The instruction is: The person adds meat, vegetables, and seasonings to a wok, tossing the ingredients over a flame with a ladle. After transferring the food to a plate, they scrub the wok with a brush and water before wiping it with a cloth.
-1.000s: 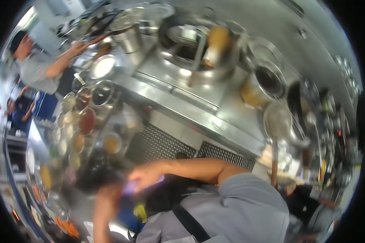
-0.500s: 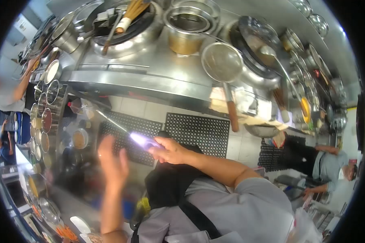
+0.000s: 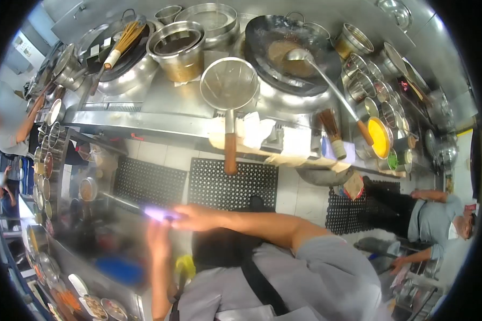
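My right hand (image 3: 194, 218) is closed around the end of a glowing purple handle (image 3: 159, 213). From that handle a thin metal shaft (image 3: 120, 200) points left, above the side counter. My left hand (image 3: 158, 238) is raised just below the handle, its fingertips at or very close to it; motion blur hides how its fingers are set. What the tool's far end looks like is too blurred to tell.
A wok (image 3: 289, 59) holds a ladle (image 3: 326, 80), beside a strainer (image 3: 229, 88) and a metal pot (image 3: 177, 51). Seasoning containers (image 3: 48, 166) line the left counter. One person (image 3: 436, 216) stands at right, another (image 3: 10, 128) at far left. Black mats (image 3: 233, 182) cover the floor.
The camera view has shifted, bringing the wok and strainer further left. My left hand has come in from apart to the purple handle, which my right hand has carried left and down.
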Demonstrator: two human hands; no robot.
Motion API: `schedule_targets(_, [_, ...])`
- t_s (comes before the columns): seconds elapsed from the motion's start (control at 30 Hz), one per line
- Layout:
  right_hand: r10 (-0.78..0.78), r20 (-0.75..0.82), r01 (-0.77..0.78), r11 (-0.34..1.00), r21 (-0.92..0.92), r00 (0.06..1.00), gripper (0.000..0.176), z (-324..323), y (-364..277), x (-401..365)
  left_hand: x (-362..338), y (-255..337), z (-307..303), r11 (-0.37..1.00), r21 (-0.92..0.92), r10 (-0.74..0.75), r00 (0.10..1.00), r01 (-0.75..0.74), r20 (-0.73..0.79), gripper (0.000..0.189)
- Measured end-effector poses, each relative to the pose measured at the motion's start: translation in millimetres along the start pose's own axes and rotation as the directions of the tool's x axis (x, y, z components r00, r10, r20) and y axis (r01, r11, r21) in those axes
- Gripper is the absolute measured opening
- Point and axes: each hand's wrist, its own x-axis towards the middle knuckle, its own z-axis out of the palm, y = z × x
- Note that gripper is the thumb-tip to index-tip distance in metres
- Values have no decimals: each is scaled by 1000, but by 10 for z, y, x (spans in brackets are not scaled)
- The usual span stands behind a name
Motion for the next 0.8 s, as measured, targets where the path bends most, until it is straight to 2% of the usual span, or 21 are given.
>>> schedule_targets(0.07, [-23,33,27,990,-139,999,35,-347,286,-406,-93,-89,297,999,-48,-1,999,-2,-51,34])
schedule_targets(0.13, [-105,-134,92,991,-95,985,32,-655,381,-902,-149,11,535,999,33,1,995,2,-97,32])
schedule_targets(0.17, [83,-105,-73,993,89,991,31,-897,405,-1150,-127,71,625,999,40,26,994,-21,-107,30])
schedule_targets(0.2, [264,-41,-245,935,258,964,30,-1151,457,-1407,-134,112,696,998,43,50,992,-45,-119,27])
schedule_targets(0.27, [449,-124,-372,841,392,885,28,-1619,816,-1840,-162,181,808,992,66,115,983,-107,-145,24])
schedule_targets(0.33, [633,-347,-419,744,520,692,25,-2035,1065,-2277,-152,268,883,976,116,200,967,-183,-159,22])
schedule_targets(0.37, [664,-364,-259,648,716,654,27,-2357,1560,-2522,-166,424,1010,977,97,206,963,-192,-173,17])
schedule_targets(0.4, [626,-373,-54,555,830,685,29,-2708,2010,-2822,-155,452,1068,973,136,207,966,-187,-153,15])
schedule_targets(0.43, [522,-619,135,690,711,587,31,-2918,2494,-3065,-189,520,1059,964,195,213,963,-180,-162,13])
schedule_targets(0.47, [567,-781,195,761,618,261,28,-3090,2918,-3275,-199,591,1072,972,210,140,976,-104,-168,11])
schedule_targets(0.5, [596,-788,295,733,613,154,24,-3356,3277,-3473,-117,403,870,921,367,163,984,-126,-72,17])
schedule_targets(0.53, [576,-778,595,543,593,250,25,-3527,3421,-3535,-121,467,937,931,323,187,982,-167,-31,20])
schedule_targets(0.6, [659,-750,428,666,611,47,39,-3888,3491,-3650,-91,674,1122,960,238,159,986,-144,-42,21])
schedule_targets(0.63, [750,-657,391,628,672,-77,41,-4018,3339,-3656,-65,686,1162,960,235,173,983,-154,-65,22])
schedule_targets(0.67, [751,-654,432,621,655,-88,46,-4108,3397,-3689,-75,658,1150,962,227,173,983,-154,-67,22])
schedule_targets(0.73, [827,-552,425,541,726,-110,40,-4228,3231,-3646,-144,704,1160,954,273,149,986,-124,-71,23])
schedule_targets(0.8, [837,-539,282,496,821,96,31,-4503,3738,-3766,-290,788,1273,948,286,164,984,-138,-70,22])
